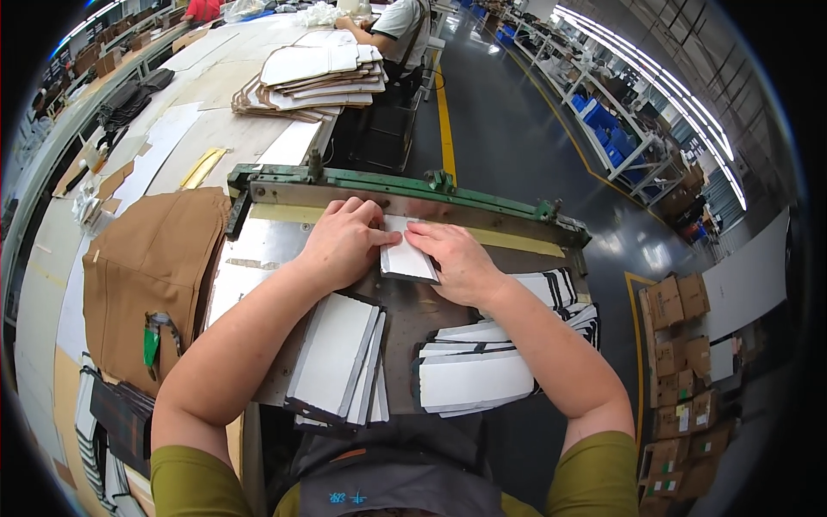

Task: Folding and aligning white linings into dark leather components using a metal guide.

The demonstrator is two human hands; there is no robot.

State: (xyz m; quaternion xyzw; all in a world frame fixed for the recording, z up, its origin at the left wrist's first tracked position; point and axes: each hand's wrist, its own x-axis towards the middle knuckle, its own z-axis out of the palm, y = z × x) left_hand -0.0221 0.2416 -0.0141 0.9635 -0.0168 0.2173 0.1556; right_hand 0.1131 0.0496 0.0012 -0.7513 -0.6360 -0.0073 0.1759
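Observation:
A small white panel with dark edges (408, 261) lies flat on the metal plate of a green-framed bench machine (345, 179), its far end close under the bar. My left hand (343, 241) has curled fingers, with the thumb and a fingertip pressing the panel's left edge. From the other side my right hand (458, 258) grips the panel, fingertips on its top and right edge; its thumb is hidden. Nearer me, a stack of white panels (336, 349) lies by my left forearm. Fanned white panels (476, 381) lie by my right forearm, partly beneath it.
Brown sheet material (151, 276) lies left of the machine, with a green-handled tool (152, 346) on it. Dark-edged panels (121, 405) stand lower left. Stacked white-and-brown pieces (314, 76) sit on the long table. A person (401, 34) works beyond. Cardboard boxes (676, 345) stand right.

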